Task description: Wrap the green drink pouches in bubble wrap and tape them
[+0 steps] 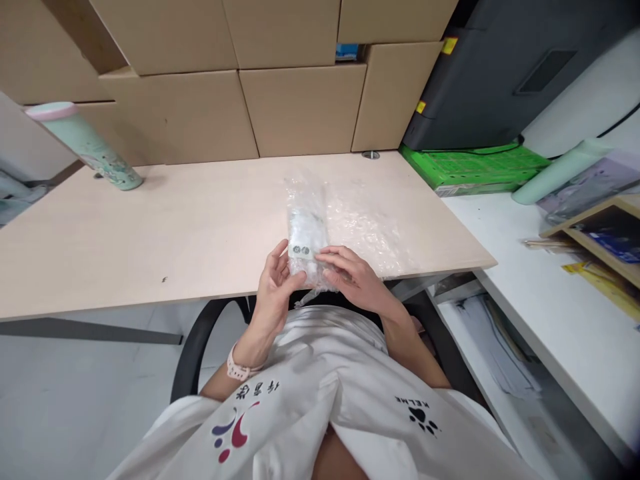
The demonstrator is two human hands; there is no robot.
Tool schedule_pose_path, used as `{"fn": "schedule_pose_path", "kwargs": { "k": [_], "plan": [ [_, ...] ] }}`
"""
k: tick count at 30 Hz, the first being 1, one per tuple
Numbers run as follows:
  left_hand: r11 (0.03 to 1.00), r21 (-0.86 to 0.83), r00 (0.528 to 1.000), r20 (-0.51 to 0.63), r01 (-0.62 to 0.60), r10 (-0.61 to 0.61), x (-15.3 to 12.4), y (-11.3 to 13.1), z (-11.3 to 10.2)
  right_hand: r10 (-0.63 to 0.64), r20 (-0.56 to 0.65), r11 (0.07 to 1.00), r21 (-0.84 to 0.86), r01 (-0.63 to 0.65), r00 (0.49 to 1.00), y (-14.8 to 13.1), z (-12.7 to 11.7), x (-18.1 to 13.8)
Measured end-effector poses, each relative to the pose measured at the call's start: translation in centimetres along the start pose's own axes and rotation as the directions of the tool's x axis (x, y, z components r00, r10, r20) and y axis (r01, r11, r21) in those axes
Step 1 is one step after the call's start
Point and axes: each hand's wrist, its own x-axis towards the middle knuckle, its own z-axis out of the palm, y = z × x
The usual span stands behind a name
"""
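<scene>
A flat, pale white packet with two dark round marks near its close end lies in clear bubble wrap. The wrap spreads to the right across the table, and some of it hangs at the front edge. My left hand is at the packet's left side, its thumb touching the wrap at the near end and its fingers loosely bent, apart from the thumb. Across the right side of the packet, my right hand rests with fingers stretched out on it. What is inside the packet cannot be made out.
Cardboard boxes are stacked along the table's back edge. A green tumbler stands at the left. To the right are a dark grey case over a green box, and a white side desk with a wooden organizer.
</scene>
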Motion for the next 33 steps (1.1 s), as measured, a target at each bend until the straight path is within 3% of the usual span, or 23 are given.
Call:
{"fn": "schedule_pose_path", "kwargs": {
  "k": [3, 6, 8, 10, 15, 18, 24, 28, 33],
  "plan": [
    [0.912, 0.261, 0.949, 0.114, -0.315, 0.295, -1.0, -0.9, 0.0, -0.061, 0.055, 0.99, 0.129, 0.054, 0.997, 0.3, 0.4, 1.0],
    [0.573, 0.559, 0.785, 0.27, -0.6, 0.558, -0.3, -1.8, 0.8, -0.061, 0.1, 0.986, 0.164, 0.044, 0.993, 0.8, 0.4, 1.8],
    [0.355, 0.642, 0.684, 0.379, -0.679, 0.623, 0.8, -2.3, 1.6, -0.039, 0.074, 0.995, 0.09, 0.033, 0.996, 1.1, 0.1, 1.7],
    [0.234, 0.679, 0.645, 0.448, -0.696, 0.619, 1.9, -2.9, 2.3, -0.036, 0.01, 0.998, -0.054, 0.037, 0.999, 1.5, -0.5, 1.1],
    [0.093, 0.786, 0.707, 0.489, -0.611, 0.511, 3.5, -4.5, 3.6, -0.06, -0.098, 0.92, -0.392, 0.016, 0.993, 2.3, -1.5, -1.0],
    [0.073, 0.825, 0.745, 0.464, -0.561, 0.48, 3.8, -4.7, 4.3, -0.057, -0.165, 0.911, -0.412, -0.016, 0.985, 2.5, -1.1, -1.4],
    [0.012, 0.847, 0.757, 0.468, -0.531, 0.455, 4.1, -4.2, 5.0, -0.021, -0.364, 0.877, -0.455, -0.158, 0.931, 2.8, -1.0, -1.7],
    [-0.009, 0.842, 0.75, 0.485, -0.539, 0.451, 4.5, -4.4, 5.2, 0.0, -0.348, 0.786, -0.579, -0.215, 0.938, 3.3, -1.8, -1.9],
    [0.014, 0.822, 0.755, 0.516, -0.57, 0.406, 5.2, -4.5, 6.4, 0.014, -0.343, 0.75, -0.617, -0.237, 0.939, 3.5, -1.9, -2.1]
  ]
}}
